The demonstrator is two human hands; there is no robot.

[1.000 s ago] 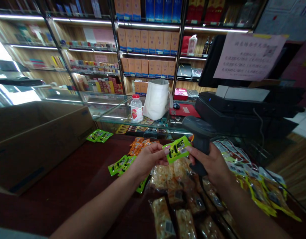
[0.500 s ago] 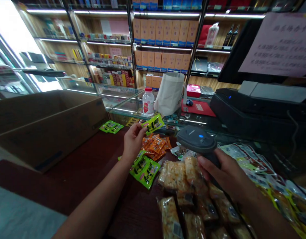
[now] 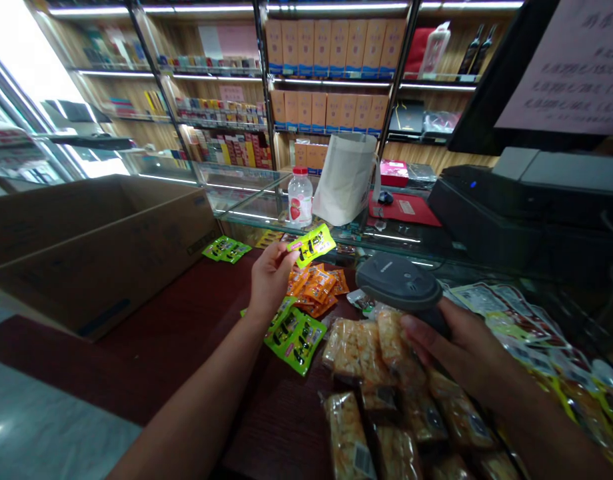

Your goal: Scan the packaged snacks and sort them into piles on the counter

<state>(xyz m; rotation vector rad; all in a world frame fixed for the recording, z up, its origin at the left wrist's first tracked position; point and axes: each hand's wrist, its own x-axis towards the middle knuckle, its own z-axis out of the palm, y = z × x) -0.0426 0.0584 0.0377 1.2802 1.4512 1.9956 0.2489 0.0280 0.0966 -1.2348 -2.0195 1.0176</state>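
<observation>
- Brown cardboard box (image 3: 101, 240) sits open at the far left, at about 9 o'clock from the hands, resting on the dark red table (image 3: 186, 333).
- Two green packets (image 3: 225, 249) lie flat beside the box's right corner, at 11 o'clock from the left hand.
- The left hand (image 3: 269, 280) is raised above the table, thumb and fingers (image 3: 280, 257) pinching one end of a lime-green packet (image 3: 311, 245), which juts out toward 2 o'clock, clear of everything else.
- Directly under that hand, at 6 o'clock, a small heap of matching green packs (image 3: 294, 333) lies on the table; orange packs (image 3: 316, 287) lie just beyond it at 1 o'clock.
- A bottle (image 3: 300, 197) and a white bag (image 3: 346, 177) stand on the glass case at 12 o'clock.
- The right hand (image 3: 466, 350) wraps a dark scanner (image 3: 399, 285) by its grip, fingers closed around the handle, head pointing toward 10 o'clock above the clear-wrapped snack bags (image 3: 376, 347).
- Judged step: the packet is held apart from the scanner, so it looks to be between a scan and being set aside or boxed.
- The next move would call for a free spot at 9 to 11 o'clock for the packet, and a light pinch so it does not crumple.
- A black till (image 3: 516, 207) stands at 2 o'clock, more packets (image 3: 491, 300) in front of it.
</observation>
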